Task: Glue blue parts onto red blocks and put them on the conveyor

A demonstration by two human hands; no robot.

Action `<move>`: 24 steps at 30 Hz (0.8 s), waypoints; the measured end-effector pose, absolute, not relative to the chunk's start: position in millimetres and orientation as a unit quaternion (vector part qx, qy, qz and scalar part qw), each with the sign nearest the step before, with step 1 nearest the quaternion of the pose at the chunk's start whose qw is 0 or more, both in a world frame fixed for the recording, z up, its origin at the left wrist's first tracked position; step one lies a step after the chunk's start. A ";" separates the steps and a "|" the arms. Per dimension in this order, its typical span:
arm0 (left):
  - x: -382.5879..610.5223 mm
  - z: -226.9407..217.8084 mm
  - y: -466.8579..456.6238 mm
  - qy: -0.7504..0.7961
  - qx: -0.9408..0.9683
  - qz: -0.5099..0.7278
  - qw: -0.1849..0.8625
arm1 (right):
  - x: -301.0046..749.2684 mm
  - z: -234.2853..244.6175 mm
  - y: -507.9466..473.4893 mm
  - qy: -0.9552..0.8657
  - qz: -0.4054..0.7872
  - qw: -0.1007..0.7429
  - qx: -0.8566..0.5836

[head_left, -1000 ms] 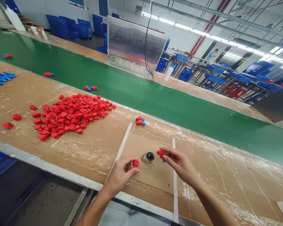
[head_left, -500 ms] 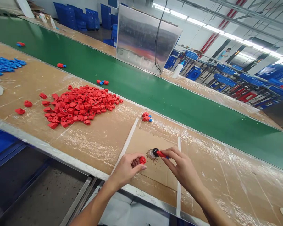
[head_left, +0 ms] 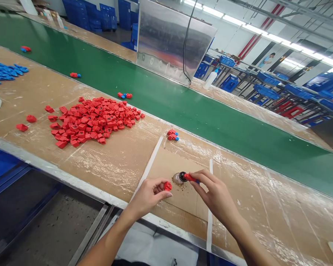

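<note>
My left hand (head_left: 148,194) is closed, pinching a small hollow red plastic piece (head_left: 167,186) between thumb and fingers. In my right hand (head_left: 211,186) is a red-and-blue plastic piece (head_left: 189,177), its blue end mostly hidden by my fingers. The red end of that piece meets the black top of a small round container (head_left: 180,177); whether it goes inside, I cannot tell. Brown specks surround the container on a cardboard sheet (head_left: 166,162). Just beyond, a few red-and-blue pieces (head_left: 172,135) lie together near the belt.
A big pile of red pieces (head_left: 94,120) lies to the left, with blue pieces (head_left: 5,72) farther off. The green conveyor belt (head_left: 211,107) runs behind, carrying a few red-and-blue pieces (head_left: 74,75). A metal panel (head_left: 172,44) and a white bottle (head_left: 211,79) stand beyond it.
The red-and-blue pieces on the belt have moved slightly to the right. Both hands keep nearly the same position and hold the same pieces. The view has shifted a little.
</note>
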State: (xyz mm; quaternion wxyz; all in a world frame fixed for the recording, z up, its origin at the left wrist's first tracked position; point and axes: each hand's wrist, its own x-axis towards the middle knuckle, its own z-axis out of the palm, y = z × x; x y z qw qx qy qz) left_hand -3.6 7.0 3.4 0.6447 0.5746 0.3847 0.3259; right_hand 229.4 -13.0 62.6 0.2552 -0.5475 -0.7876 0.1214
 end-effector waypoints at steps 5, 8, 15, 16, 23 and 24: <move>-2.5 0.0 -3.6 0.344 0.476 0.300 0.752 | 223.9 67.6 -24.1 -0.710 0.200 0.346 -0.580; -1.3 0.4 -5.8 0.340 0.466 0.288 0.765 | 212.4 61.6 -39.2 -0.654 0.288 0.388 -0.582; -3.2 3.5 -0.6 0.325 0.467 0.251 0.783 | 190.9 46.2 -60.5 -0.637 0.348 0.378 -0.575; -3.5 4.3 -0.3 0.321 0.468 0.247 0.786 | 189.9 45.2 -60.7 -0.638 0.347 0.376 -0.575; -4.3 7.7 -1.2 0.306 0.475 0.245 0.788 | 187.0 42.7 -61.0 -0.654 0.339 0.362 -0.571; -4.3 7.1 -1.5 0.305 0.477 0.245 0.787 | 186.7 42.5 -61.6 -0.657 0.339 0.361 -0.568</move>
